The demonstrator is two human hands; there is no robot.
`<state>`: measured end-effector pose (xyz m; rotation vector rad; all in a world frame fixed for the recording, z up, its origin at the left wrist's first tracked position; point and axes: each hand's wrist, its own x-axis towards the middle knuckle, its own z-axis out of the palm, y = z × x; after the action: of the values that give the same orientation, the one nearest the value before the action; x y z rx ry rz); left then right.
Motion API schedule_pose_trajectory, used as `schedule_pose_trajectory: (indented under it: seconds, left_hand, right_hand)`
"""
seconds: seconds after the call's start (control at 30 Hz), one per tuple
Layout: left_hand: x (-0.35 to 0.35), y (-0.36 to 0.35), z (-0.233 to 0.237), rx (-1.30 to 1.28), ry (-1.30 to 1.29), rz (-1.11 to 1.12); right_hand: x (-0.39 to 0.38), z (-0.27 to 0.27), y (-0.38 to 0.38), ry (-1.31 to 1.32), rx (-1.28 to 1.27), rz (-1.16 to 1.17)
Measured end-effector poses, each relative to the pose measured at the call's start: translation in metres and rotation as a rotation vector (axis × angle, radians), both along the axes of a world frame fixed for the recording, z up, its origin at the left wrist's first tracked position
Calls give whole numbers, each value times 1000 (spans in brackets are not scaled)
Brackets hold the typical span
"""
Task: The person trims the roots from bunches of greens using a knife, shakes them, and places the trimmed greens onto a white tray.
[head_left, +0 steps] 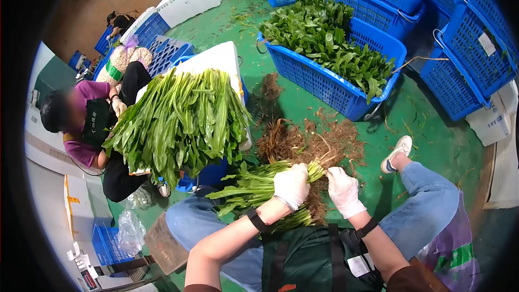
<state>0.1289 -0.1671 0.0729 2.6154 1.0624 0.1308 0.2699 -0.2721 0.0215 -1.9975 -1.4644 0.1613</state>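
Left hand (291,185) clasps bunch (247,188) (right hand (344,190) grip unclear)

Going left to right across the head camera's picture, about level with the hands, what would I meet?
Seated co-worker in purple → heap of long greens → left hand, gripping a bunch of greens → right hand at its roots → white shoe → white box.

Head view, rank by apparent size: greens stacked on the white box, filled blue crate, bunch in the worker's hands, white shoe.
1. stacked greens and filled blue crate: look alike, unranked.
2. bunch in the left hand, enlarged by nearness to the camera.
3. white shoe.
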Motion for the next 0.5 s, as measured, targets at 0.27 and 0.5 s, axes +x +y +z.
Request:
schedule_pose_trajectory:
  seconds: [0.27,0.5]
  left_hand:
    - [-13,17,21,-198,-455,36]
    - [-11,7,1,-575,-388,103]
  right_hand:
    - [39,-76,-11,94,-249,-116]
    - [8,51,7,70,24,-3]
